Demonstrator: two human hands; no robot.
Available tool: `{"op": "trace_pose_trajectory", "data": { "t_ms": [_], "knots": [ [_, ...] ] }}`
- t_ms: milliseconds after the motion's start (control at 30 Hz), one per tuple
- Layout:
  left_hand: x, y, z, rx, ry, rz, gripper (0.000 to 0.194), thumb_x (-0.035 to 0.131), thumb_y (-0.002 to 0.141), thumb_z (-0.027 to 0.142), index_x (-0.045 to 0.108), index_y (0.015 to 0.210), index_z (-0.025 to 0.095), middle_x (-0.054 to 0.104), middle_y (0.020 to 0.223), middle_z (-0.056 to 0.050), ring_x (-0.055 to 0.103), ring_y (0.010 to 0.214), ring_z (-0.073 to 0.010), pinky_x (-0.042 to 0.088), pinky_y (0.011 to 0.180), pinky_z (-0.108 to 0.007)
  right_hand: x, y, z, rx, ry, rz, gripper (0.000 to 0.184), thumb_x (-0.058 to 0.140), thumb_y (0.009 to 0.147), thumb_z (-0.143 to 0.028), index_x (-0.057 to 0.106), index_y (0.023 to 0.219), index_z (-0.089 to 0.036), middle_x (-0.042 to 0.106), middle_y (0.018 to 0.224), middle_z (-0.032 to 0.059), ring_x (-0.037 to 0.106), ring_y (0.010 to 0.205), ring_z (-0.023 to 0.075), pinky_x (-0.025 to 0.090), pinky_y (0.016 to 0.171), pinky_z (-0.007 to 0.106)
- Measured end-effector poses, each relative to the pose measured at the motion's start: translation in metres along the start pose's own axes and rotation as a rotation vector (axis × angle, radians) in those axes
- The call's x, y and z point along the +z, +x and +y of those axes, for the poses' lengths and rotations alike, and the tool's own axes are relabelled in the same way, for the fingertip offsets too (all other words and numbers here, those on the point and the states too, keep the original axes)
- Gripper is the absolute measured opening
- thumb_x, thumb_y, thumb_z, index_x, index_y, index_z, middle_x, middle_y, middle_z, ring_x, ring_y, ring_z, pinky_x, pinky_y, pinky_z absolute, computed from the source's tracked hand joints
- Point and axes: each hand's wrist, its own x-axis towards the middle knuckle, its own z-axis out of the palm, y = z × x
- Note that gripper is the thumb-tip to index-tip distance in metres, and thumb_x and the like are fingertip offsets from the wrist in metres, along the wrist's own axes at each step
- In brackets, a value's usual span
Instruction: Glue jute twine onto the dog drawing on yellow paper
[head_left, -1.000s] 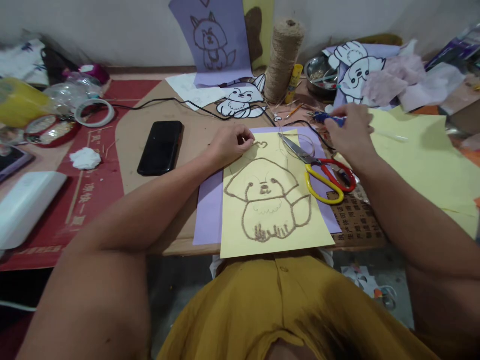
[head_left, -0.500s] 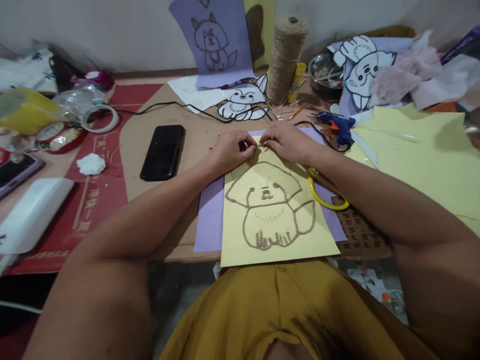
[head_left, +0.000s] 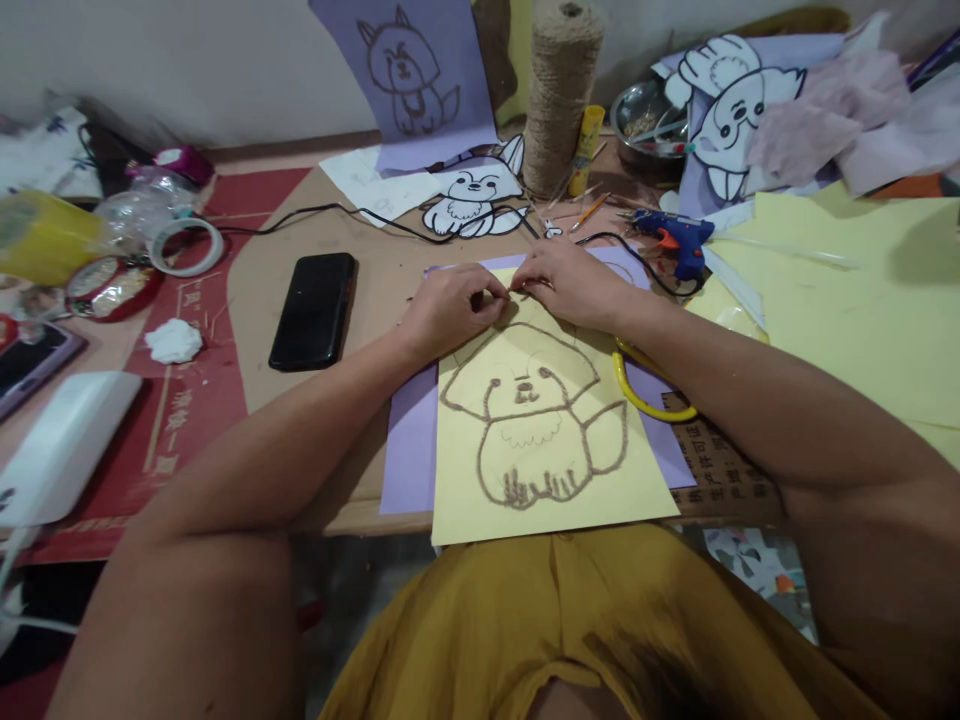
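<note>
A yellow sheet (head_left: 465,460) lies in front of me, with a dog-like animal outlined in brown twine (head_left: 480,450) and faint pencil lines. My left hand (head_left: 461,305) rests at its top edge, thumb and fingertips pinched together. Beside it, almost touching, my right hand (head_left: 559,280) is closed in a pinch too. Between the fingertips shows a thin brown strand that looks like twine, mostly hidden. Under the yellow sheet lies a purple sheet (head_left: 409,450). Yellow-handled scissors (head_left: 660,410) sit partly beneath my right forearm.
A black phone (head_left: 313,310) lies left of the sheets. Behind stand a twine spool (head_left: 562,100) and a yellow glue stick (head_left: 587,150). A blue glue gun (head_left: 675,238) with its cord lies right, near yellow paper (head_left: 847,330). A tape roll (head_left: 186,245) and white power bank (head_left: 67,445) are left.
The view has shifted slightly. Both hands stay pinched at the sheet's top edge, and the fingertips have come a little closer together.
</note>
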Motion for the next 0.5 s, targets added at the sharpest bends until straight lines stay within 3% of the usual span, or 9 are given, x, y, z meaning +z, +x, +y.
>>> {"op": "trace_pose_trajectory", "data": {
  "t_ms": [233, 333, 500],
  "knots": [
    [-0.003, -0.006, 0.005, 0.125, 0.047, 0.015, 0.023, 0.065, 0.095, 0.021, 0.086, 0.103, 0.020, 0.085, 0.099, -0.007, 0.078, 0.087, -0.0209, 0.056, 0.081, -0.031, 0.005, -0.005, -0.002, 0.030, 0.024, 0.065, 0.037, 0.061, 0.096, -0.017, 0.083, 0.125, -0.017, 0.080, 0.119, 0.0142, 0.067, 0.115, 0.0314, 0.048, 0.104, 0.045],
    [-0.006, -0.009, 0.008, 0.082, 0.075, 0.015, 0.026, 0.063, 0.092, 0.016, 0.083, 0.108, 0.019, 0.084, 0.099, -0.007, 0.077, 0.085, -0.0205, 0.057, 0.083, -0.032, 0.006, -0.008, -0.004, 0.038, 0.061, 0.103, 0.036, 0.063, 0.091, -0.013, 0.080, 0.121, -0.017, 0.078, 0.122, 0.0135, 0.066, 0.114, 0.0310, 0.048, 0.103, 0.043],
    [-0.011, -0.009, 0.013, -0.034, 0.053, -0.017, 0.027, 0.062, 0.089, 0.014, 0.080, 0.109, 0.018, 0.083, 0.101, -0.006, 0.071, 0.072, -0.0184, 0.052, 0.073, -0.032, 0.007, -0.010, -0.015, 0.084, 0.078, 0.099, 0.028, 0.079, 0.092, -0.038, 0.080, 0.112, -0.019, 0.076, 0.121, 0.0136, 0.062, 0.115, 0.0328, 0.044, 0.100, 0.045]
  ]
}}
